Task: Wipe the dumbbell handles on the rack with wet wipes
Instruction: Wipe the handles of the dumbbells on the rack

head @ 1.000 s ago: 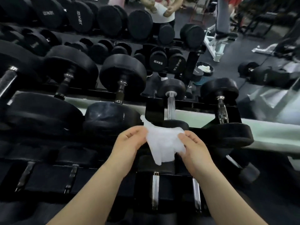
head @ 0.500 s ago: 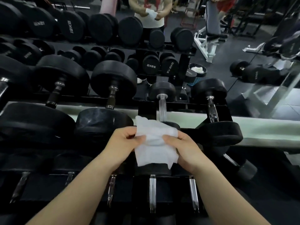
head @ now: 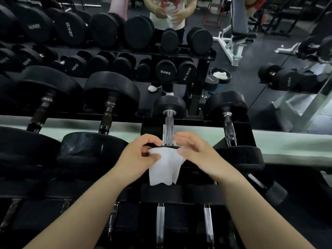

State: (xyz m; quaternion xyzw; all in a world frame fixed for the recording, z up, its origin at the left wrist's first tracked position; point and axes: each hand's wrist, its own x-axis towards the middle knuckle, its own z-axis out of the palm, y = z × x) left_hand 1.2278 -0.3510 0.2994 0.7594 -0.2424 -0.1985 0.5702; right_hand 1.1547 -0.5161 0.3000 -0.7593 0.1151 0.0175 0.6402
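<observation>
A white wet wipe (head: pixel 164 168) hangs in front of the rack's top row. My left hand (head: pixel 138 155) pinches its upper left corner. My right hand (head: pixel 194 151) rests on its upper right edge with the fingers spread; thumb and palm touch the cloth. Just beyond both hands stands a small dumbbell with a bright knurled steel handle (head: pixel 168 130), its near head partly hidden by the wipe. To the right is another dumbbell handle (head: pixel 229 128); to the left, darker handles (head: pixel 106 114) of bigger dumbbells.
A lower row shows more steel handles (head: pixel 160 225) under my forearms. A mirror behind the rack reflects the dumbbells, a person's torso and a blue bin (head: pixel 220 80) with used wipes. A pale green ledge (head: pixel 287 142) runs behind the top row.
Both hands and the wipe have moved up toward the small dumbbell's handle. The right hand's fingers have opened out, while the left keeps its pinch. The wipe now hangs lower and longer.
</observation>
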